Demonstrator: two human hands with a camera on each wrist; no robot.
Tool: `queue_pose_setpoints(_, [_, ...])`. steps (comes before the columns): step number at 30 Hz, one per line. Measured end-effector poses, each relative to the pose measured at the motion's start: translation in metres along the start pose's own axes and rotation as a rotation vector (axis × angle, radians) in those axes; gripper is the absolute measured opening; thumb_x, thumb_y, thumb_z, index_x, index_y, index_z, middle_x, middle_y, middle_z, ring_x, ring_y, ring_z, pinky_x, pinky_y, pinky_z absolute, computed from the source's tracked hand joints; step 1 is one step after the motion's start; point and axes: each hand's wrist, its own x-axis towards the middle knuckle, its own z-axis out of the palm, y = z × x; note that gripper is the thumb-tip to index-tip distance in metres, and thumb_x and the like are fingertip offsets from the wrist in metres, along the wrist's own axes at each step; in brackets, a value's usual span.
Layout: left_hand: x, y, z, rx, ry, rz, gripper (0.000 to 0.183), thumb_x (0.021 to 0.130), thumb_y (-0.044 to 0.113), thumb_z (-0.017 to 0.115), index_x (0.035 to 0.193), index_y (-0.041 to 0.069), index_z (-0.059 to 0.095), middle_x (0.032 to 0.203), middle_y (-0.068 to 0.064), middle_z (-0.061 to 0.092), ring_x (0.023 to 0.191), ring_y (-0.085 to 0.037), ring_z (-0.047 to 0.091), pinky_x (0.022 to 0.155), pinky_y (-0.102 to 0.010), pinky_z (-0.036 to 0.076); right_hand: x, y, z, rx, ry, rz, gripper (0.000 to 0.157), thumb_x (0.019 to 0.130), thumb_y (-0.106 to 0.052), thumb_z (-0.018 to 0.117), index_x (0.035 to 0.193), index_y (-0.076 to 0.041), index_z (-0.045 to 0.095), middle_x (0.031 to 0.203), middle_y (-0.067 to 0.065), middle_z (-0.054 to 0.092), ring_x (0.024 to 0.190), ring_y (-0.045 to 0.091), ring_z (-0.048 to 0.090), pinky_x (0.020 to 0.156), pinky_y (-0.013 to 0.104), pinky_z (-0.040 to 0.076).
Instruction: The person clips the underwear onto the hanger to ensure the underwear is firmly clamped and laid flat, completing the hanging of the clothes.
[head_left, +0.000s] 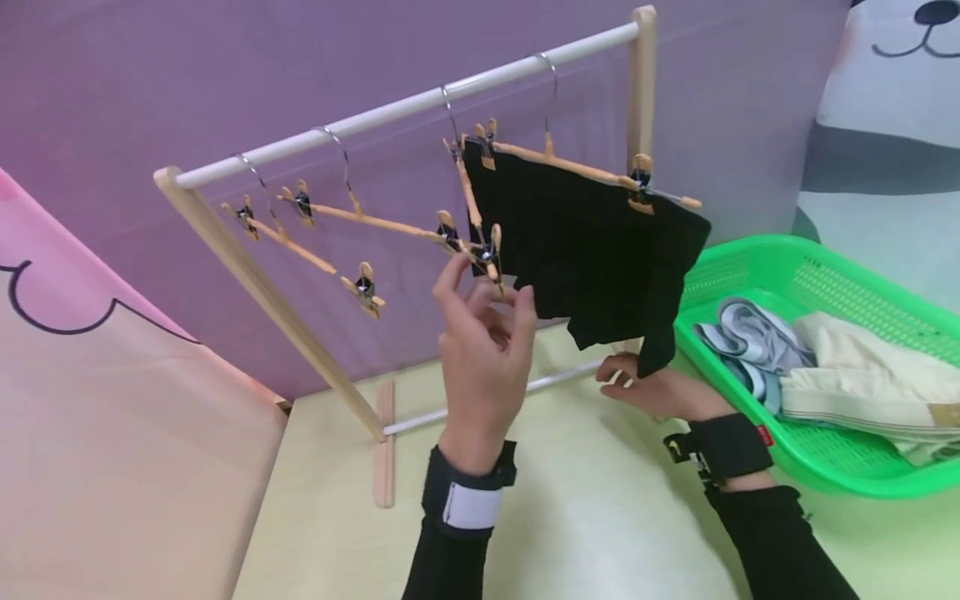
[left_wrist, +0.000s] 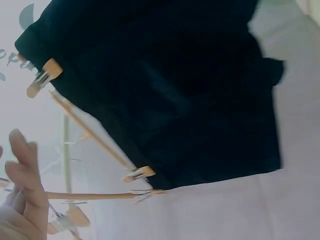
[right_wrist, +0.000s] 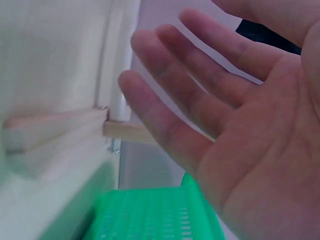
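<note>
Black shorts (head_left: 592,242) hang by their waistband from two clips of the rightmost wooden clip hanger (head_left: 558,160). Beside them a second clip hanger (head_left: 469,192) hangs turned end-on, overlapping the shorts' left edge in the head view. My left hand (head_left: 483,358) is raised at that hanger's near clip (head_left: 487,254), index fingertip right at its end and thumb apart. In the left wrist view, the left hand's fingers (left_wrist: 27,175) stand beside the hanger bar. Low under the shorts' hem, my right hand (head_left: 652,387) has loosely bent fingers; its palm (right_wrist: 265,150) holds nothing.
A rack with a white top rod (head_left: 405,108) and wooden posts stands on the pale table (head_left: 330,533). Two bare clip hangers hang at its left. Right of the rack, a green basket (head_left: 750,258) holds a grey folded garment (head_left: 757,333) and a cream garment (head_left: 862,375).
</note>
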Motion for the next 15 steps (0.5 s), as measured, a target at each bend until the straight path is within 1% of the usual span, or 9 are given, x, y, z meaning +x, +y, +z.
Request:
queue_pose_setpoints(2, [-0.009, -0.005, 0.001, -0.003, 0.002, -0.002, 0.046, 0.098, 0.015, 0.059, 0.131, 0.002, 0.030, 0.082, -0.007, 0.063, 0.051, -0.011, 0.051, 0.047, -0.022, 0.043, -0.002, 0.001, -0.001, -0.032, -0.014, -0.015, 0.010, 0.093, -0.009, 0.067, 0.101, -0.003, 0.063, 0.093, 0.004, 0.061, 0.082, 0.018, 0.057, 0.072, 0.026, 0.052])
queue_pose_setpoints(3, [-0.014, -0.008, 0.002, 0.005, -0.005, -0.009, 0.044, 0.098, 0.014, 0.060, 0.128, 0.002, 0.031, 0.081, -0.007, 0.062, 0.051, -0.010, 0.050, 0.047, -0.021, 0.043, -0.002, 0.002, -0.001, -0.046, -0.010, -0.038, 0.010, 0.093, -0.007, 0.068, 0.100, -0.002, 0.063, 0.091, 0.004, 0.062, 0.081, 0.018, 0.058, 0.072, 0.026, 0.052])
queue_pose_setpoints(5, [-0.024, -0.014, 0.005, 0.031, -0.035, -0.024, 0.038, 0.097, 0.013, 0.060, 0.121, 0.003, 0.033, 0.081, -0.006, 0.061, 0.051, -0.009, 0.048, 0.047, -0.020, 0.042, -0.003, 0.003, -0.003, -0.065, 0.000, -0.071, 0.008, 0.091, -0.004, 0.069, 0.097, -0.002, 0.065, 0.089, 0.003, 0.063, 0.079, 0.019, 0.061, 0.071, 0.026, 0.053])
queue_pose_setpoints(7, [-0.032, -0.019, 0.011, 0.074, -0.088, -0.044, 0.034, 0.098, 0.016, 0.060, 0.117, 0.005, 0.035, 0.081, -0.004, 0.061, 0.051, -0.008, 0.048, 0.047, -0.019, 0.042, -0.005, 0.001, -0.005, -0.069, 0.015, -0.080, 0.007, 0.089, -0.002, 0.070, 0.095, -0.001, 0.066, 0.088, 0.002, 0.065, 0.080, 0.019, 0.064, 0.072, 0.027, 0.055])
queue_pose_setpoints(10, [-0.042, -0.028, 0.022, 0.110, -0.188, -0.092, 0.030, 0.100, 0.021, 0.058, 0.116, 0.007, 0.037, 0.084, -0.001, 0.062, 0.052, -0.006, 0.048, 0.047, -0.018, 0.040, -0.011, -0.007, -0.010, -0.109, 0.041, -0.078, 0.010, 0.087, -0.003, 0.073, 0.094, -0.002, 0.066, 0.087, 0.002, 0.065, 0.078, 0.019, 0.066, 0.071, 0.029, 0.056])
queue_pose_setpoints(13, [-0.051, -0.035, 0.035, 0.111, -0.267, -0.137, 0.029, 0.101, 0.025, 0.057, 0.116, 0.007, 0.040, 0.085, 0.000, 0.062, 0.053, -0.005, 0.048, 0.048, -0.017, 0.040, -0.019, -0.016, -0.018, -0.155, 0.022, -0.062, 0.011, 0.087, -0.006, 0.074, 0.095, -0.003, 0.066, 0.090, 0.003, 0.065, 0.079, 0.019, 0.066, 0.070, 0.029, 0.057])
queue_pose_setpoints(15, [-0.057, -0.040, 0.045, 0.121, -0.307, -0.158, 0.027, 0.102, 0.028, 0.056, 0.115, 0.008, 0.043, 0.086, 0.002, 0.062, 0.054, -0.003, 0.048, 0.049, -0.017, 0.039, -0.025, -0.022, -0.025, -0.173, -0.015, -0.050, 0.012, 0.088, -0.007, 0.073, 0.096, -0.001, 0.066, 0.090, 0.004, 0.066, 0.079, 0.020, 0.067, 0.069, 0.029, 0.057])
